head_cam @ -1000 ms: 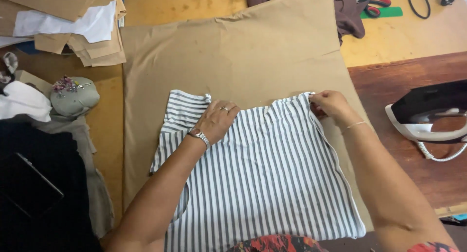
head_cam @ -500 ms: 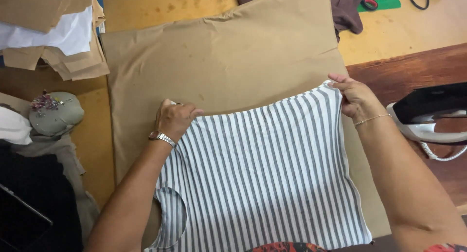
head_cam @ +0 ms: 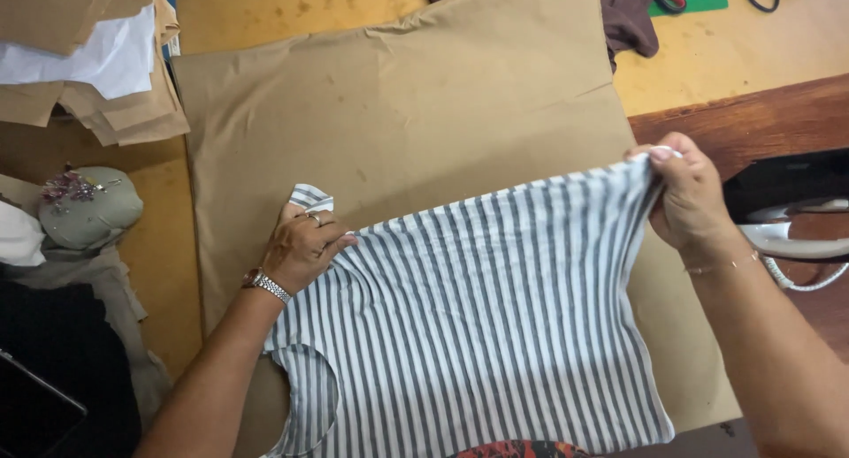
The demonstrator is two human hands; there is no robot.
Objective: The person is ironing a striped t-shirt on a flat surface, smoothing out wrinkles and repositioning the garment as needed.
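On the brown paper sheet [head_cam: 424, 113], our left hand [head_cam: 305, 250] and right hand [head_cam: 688, 197] pinch the grey-and-white striped knit garment [head_cam: 469, 334]; we should tension evenly.

1. The one camera sits on my head and looks steeply down onto the worktop [head_cam: 734, 60] in front of me.
2. It faces away from my body: the far edge of the worktop lies toward the top of the view, my own forearms enter from the bottom.
3. It is near; my left hand [head_cam: 305, 246] and right hand [head_cam: 685, 193] fill the middle band.
4. No second view shares the scene.
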